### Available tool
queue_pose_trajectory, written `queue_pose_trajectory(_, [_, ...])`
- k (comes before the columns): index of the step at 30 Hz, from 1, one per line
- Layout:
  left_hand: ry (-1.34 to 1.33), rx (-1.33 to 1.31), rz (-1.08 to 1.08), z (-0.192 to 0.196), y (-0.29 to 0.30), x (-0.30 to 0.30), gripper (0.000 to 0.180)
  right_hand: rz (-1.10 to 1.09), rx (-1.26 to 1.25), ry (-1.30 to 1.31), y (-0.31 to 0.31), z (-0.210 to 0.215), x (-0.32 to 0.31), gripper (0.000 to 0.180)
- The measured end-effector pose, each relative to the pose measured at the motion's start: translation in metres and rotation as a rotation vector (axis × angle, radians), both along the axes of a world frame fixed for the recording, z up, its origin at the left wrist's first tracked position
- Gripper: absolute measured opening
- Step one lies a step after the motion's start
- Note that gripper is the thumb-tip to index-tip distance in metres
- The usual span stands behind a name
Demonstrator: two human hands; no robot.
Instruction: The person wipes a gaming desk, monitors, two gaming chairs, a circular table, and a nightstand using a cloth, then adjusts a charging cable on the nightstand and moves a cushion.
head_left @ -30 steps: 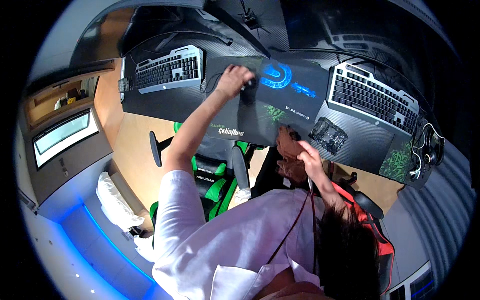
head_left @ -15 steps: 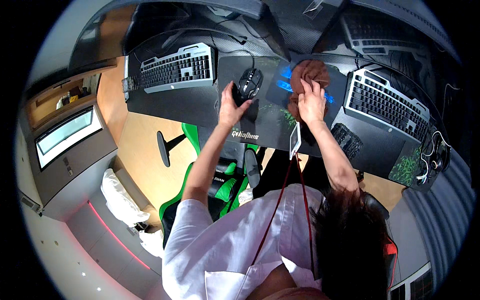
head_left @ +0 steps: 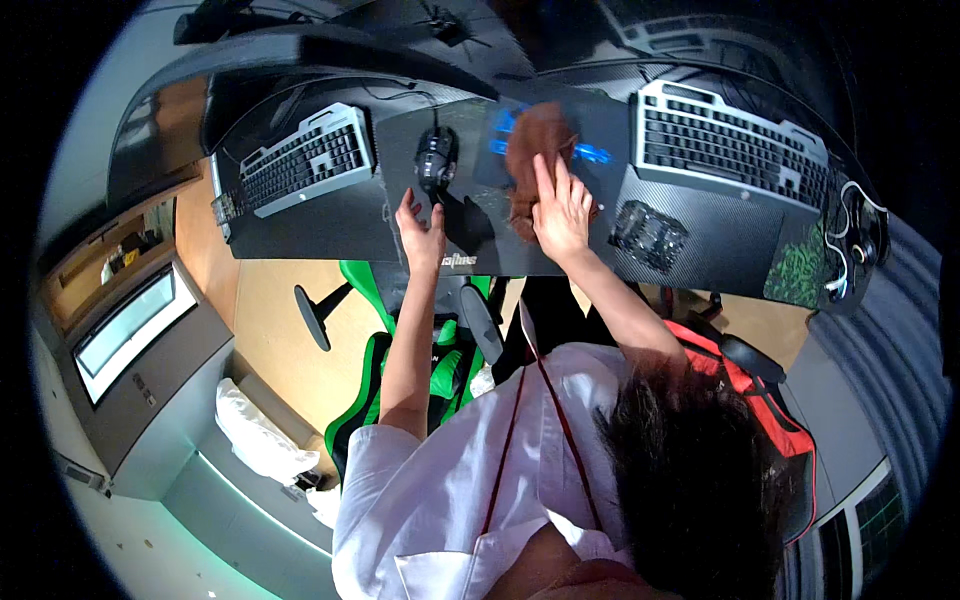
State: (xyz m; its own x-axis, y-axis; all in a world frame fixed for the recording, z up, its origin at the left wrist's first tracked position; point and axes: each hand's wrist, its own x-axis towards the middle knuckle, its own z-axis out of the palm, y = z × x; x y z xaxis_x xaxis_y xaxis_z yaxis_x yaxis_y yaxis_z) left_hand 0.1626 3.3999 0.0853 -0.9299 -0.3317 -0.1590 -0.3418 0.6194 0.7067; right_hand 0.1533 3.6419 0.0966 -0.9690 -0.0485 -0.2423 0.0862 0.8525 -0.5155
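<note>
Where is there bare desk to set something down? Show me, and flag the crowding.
Bare desk runs between the left keyboard and the front edge, and in front of the right keyboard, between the dark glossy item and green-patterned mat. The middle is crowded: mouse, left hand, brown cloth with the right hand on it.

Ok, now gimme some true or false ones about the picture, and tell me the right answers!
1. The right hand is on the cloth. True.
2. The left hand is squeezing the cloth. False: the left hand is open, near the mouse.
3. The cloth is yellow. False: it is brown.
4. The left keyboard and right keyboard are on the desk. True.
5. The red chair is left of the green chair. False: the red chair is on the right, the green chair on the left.
6. The mouse is black. True.
</note>
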Motion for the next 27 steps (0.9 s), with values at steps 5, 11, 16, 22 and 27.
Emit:
queue_pose_trajectory(5, [-0.02, 0.182, -0.057, 0.017, 0.065, 0.045, 0.051, -0.089, -0.189, 0.038, 0.021, 0.009, -0.002, 0.045])
queue_pose_trajectory(11, [-0.292, 0.52, 0.152, 0.013, 0.146, 0.065, 0.042, 0.129, -1.04, -0.069, 0.141, 0.04, 0.113, 0.028])
queue_pose_trajectory(16, [-0.565, 0.678, -0.183, -0.007, 0.237, 0.079, 0.06, -0.635, -1.462, -0.523, 0.28, 0.077, 0.186, 0.049])
queue_pose_trajectory(22, [-0.402, 0.059, -0.434, -0.035, 0.289, 0.063, 0.047, -0.137, -0.898, -0.024, 0.307, 0.077, 0.158, 0.051])
queue_pose_trajectory(27, [-0.227, -0.09, -0.915, -0.004, 0.307, 0.042, 0.031, 0.338, -0.209, -0.032, 0.252, 0.072, 0.119, 0.044])
